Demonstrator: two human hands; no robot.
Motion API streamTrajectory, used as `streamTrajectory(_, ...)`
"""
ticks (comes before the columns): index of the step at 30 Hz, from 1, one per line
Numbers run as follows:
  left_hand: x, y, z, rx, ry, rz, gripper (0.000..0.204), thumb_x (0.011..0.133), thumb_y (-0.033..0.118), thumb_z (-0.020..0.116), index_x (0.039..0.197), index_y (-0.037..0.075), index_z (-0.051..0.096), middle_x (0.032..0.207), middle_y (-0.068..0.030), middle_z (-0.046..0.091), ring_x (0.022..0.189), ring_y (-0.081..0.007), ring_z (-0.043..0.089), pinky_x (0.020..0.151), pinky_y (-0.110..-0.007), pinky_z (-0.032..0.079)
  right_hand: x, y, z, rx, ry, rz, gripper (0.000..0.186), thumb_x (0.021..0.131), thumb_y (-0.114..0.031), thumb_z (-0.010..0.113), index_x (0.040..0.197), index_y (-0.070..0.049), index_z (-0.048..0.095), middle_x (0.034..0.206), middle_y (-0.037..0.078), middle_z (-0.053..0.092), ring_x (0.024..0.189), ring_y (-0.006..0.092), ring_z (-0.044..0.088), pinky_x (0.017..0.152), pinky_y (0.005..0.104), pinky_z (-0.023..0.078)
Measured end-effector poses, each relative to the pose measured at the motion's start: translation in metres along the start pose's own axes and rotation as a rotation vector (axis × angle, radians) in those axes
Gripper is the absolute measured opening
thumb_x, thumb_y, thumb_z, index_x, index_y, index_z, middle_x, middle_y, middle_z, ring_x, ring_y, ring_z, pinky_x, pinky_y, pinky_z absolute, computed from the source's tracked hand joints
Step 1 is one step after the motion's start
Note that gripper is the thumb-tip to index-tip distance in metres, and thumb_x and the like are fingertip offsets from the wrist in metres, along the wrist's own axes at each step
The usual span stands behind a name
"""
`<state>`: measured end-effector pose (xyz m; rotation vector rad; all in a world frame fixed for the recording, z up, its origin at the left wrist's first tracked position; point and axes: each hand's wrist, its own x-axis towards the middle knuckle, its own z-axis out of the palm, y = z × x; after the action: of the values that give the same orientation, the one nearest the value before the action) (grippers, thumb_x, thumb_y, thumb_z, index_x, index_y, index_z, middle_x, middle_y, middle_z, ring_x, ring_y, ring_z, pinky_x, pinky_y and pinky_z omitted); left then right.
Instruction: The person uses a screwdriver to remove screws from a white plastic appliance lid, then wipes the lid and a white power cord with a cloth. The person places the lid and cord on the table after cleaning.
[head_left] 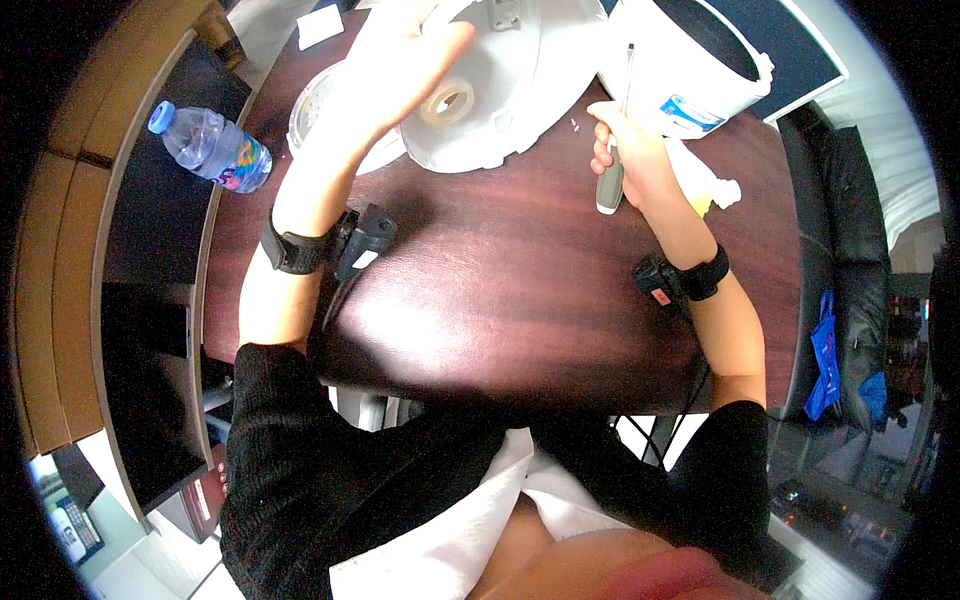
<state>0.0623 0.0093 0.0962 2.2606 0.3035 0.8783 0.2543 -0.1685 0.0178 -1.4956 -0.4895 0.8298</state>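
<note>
My right hand point(640, 160) is closed around the grey-green handle of a flathead screwdriver point(609, 188), whose metal shaft points away from me. At the far left of the table, my left hand point(405, 65) reaches over white plastic parts. Its thumb is stretched out to the right, and its other fingers are partly cut off by the upper edge. Just right of it lies a large, curved white plastic cover point(520, 110) with a cream-coloured ring point(448, 102). A round white perforated part point(308, 100) is partly hidden under my left forearm.
A white bucket-like container point(640, 60) with a blue label stands at the far right. A white-capped bottle point(700, 180) lies behind my right wrist. The blue-capped water bottle point(210, 148) is at the left edge of the dark wooden table point(500, 270). Small white scraps lie near the cover.
</note>
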Motion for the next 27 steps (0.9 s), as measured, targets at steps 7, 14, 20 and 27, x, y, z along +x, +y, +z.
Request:
streamTrajectory(7,0.01,0.004,-0.019,-0.304,0.025,-0.058,0.037,0.075,0.007,0.047,0.107,-0.006,0.06,0.086,-0.0057,0.062,0.079,-0.0126,0.054,0.071,-0.025,0.044,0.001,0.016,0.002,-0.034,-0.2,0.255,0.026,0.088,-0.014,0.048,0.104,0.004,0.056,0.068,0.004,0.05,0.057,0.0145,0.05,0.058,0.0313,0.047)
streamTrajectory(14,0.007,0.005,-0.024,-0.258,0.045,-0.047,0.037,0.076,0.008,0.047,0.108,-0.006,0.06,0.089,-0.0066,0.062,0.081,-0.0129,0.053,0.074,-0.024,0.043,0.021,0.028,0.028,-0.039,-0.333,0.376,0.04,0.08,-0.004,0.038,0.117,0.008,0.051,0.095,0.015,0.061,0.069,0.0189,0.059,0.059,0.03,0.051)
streamTrajectory(20,0.007,0.008,-0.024,-0.257,-0.021,-0.075,0.037,0.076,0.008,0.047,0.109,-0.007,0.059,0.091,-0.0091,0.064,0.084,-0.0134,0.055,0.077,-0.026,0.044,0.02,0.029,0.04,-0.066,-0.328,0.349,0.036,0.087,-0.009,0.038,0.119,0.008,0.043,0.097,0.018,0.059,0.066,0.0233,0.062,0.052,0.033,0.051)
streamTrajectory(27,0.008,0.011,-0.022,-0.245,-0.038,-0.079,0.037,0.076,0.009,0.047,0.106,-0.007,0.06,0.088,-0.0092,0.064,0.081,-0.0135,0.055,0.075,-0.026,0.044,0.023,0.024,0.026,0.023,-0.048,0.296,0.045,0.079,-0.003,0.04,0.123,0.01,0.041,0.109,0.017,0.054,0.069,0.017,0.053,0.057,0.0294,0.047)
